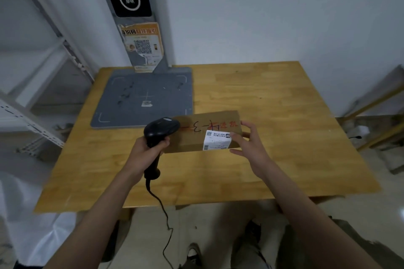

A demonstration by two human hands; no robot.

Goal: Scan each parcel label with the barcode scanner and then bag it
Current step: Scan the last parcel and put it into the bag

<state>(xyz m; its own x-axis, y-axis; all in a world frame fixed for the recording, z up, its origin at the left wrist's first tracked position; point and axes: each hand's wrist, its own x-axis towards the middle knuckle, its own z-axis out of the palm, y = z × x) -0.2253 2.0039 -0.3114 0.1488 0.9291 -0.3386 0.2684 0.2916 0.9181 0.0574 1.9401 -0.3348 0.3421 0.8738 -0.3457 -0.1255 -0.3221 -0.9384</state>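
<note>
- Where the wooden tabletop [273,98] meets a pale wall, a grey scanning platform [144,98] lies at its far left, its post bearing an orange QR poster [143,47].
- White metal shelving [32,94] stands to the left; white plastic sheeting [32,214] lies below it.
- Left hand [146,150] grips the black barcode scanner [160,131], its cable [164,214] trailing to the floor.
- Right hand [251,144], fingers curled, holds the right end of the cardboard parcel [196,135] just above the tabletop's middle, white label [216,140] facing up.

Bare wooden table [273,94] right of the grey scanning stand [144,96].
</note>
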